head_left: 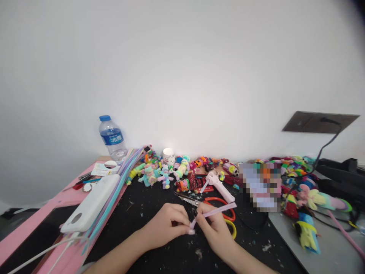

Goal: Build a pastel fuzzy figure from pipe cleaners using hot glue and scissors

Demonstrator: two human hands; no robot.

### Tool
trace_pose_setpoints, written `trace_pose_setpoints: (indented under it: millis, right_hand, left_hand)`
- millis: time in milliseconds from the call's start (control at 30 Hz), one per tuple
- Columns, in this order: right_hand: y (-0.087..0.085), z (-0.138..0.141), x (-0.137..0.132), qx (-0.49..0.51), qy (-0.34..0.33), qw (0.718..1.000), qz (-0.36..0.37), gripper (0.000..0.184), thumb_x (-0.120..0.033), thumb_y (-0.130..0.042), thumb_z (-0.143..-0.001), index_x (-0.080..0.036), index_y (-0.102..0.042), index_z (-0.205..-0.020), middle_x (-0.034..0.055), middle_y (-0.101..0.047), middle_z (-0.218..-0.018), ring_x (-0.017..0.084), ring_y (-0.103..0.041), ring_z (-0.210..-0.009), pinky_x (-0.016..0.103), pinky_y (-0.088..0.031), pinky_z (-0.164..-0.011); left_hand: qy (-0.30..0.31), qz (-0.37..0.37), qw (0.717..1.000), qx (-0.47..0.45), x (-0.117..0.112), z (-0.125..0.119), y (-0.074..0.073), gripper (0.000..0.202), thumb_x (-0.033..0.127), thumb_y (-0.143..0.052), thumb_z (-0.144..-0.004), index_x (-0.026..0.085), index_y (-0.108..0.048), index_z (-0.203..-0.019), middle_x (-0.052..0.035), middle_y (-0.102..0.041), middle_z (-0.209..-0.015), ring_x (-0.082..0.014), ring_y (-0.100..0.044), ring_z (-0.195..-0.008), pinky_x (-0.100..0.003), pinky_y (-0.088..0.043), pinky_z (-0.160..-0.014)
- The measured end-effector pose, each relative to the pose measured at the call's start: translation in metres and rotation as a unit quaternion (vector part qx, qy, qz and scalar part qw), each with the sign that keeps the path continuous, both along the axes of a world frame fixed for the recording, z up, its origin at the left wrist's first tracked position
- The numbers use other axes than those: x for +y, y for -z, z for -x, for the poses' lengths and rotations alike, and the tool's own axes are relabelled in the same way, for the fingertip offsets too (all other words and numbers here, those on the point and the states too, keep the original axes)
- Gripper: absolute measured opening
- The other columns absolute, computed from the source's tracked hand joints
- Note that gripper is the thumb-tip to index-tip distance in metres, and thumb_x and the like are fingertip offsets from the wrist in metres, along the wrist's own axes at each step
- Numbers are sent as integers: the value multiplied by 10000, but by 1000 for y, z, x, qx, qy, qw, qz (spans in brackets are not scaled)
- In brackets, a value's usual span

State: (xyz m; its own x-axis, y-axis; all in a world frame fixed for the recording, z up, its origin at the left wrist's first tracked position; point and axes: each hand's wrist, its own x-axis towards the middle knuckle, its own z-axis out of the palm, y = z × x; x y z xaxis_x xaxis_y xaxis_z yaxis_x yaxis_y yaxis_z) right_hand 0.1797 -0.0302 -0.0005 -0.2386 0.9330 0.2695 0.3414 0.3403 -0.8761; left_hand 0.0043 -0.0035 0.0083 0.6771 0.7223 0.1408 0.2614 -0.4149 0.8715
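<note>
A pale pink pipe cleaner [222, 209] runs between my two hands, and its long free end points up to the right past my right hand. My left hand [169, 225] is closed in a pinch at its lower end, where a small bent or curled part shows. Close beside it, my right hand [211, 227] grips the same strip between thumb and fingers. Scissors [195, 203] with a red handle lie just behind my hands, partly covered by the right one. A yellow handle [231, 228] sticks out beside my right hand. Farther back lies a pink glue gun [218, 185].
Several fuzzy pipe-cleaner figures [151, 175] line the wall, around a paper cup [169, 156]. At left are a bundle of pipe cleaners [122, 179], a white power bank [91, 203] with cables and a water bottle [112, 137]. More figures [308, 228] and a black cord lie right.
</note>
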Motion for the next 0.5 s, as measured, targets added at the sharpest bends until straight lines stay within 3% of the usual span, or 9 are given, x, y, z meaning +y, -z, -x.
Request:
trace_pose_setpoints:
  millis: [233,333,500]
  right_hand:
    - [-4,0,-5,-57,-99,993,-34,261,-236,-432,-903,-176,-506,-660,-14,-505,-649,113,-470,-614,232,-326,-583]
    - [-2,0,-6,-33,-95,995,-18,266,-253,-427,-910,-177,-499,-666,-17,-502,-649,112,-466,-612,226,-335,-581]
    - [0,1,-5,-10,-60,998,4,287,-291,-406,-920,-179,-494,-670,-20,-484,-645,118,-449,-615,228,-340,-579]
  left_hand:
    - [8,61,998,3,0,2,4,199,309,-752,-626,127,-679,-594,37,-512,-571,-83,-457,-531,-188,-339,-494]
    - [7,98,995,-17,0,1,2,199,285,-752,-620,117,-652,-584,43,-503,-571,-79,-454,-530,-189,-334,-489]
    - [-7,230,972,-47,-1,-1,2,196,275,-724,-645,109,-624,-670,55,-520,-519,-73,-449,-445,-190,-343,-437]
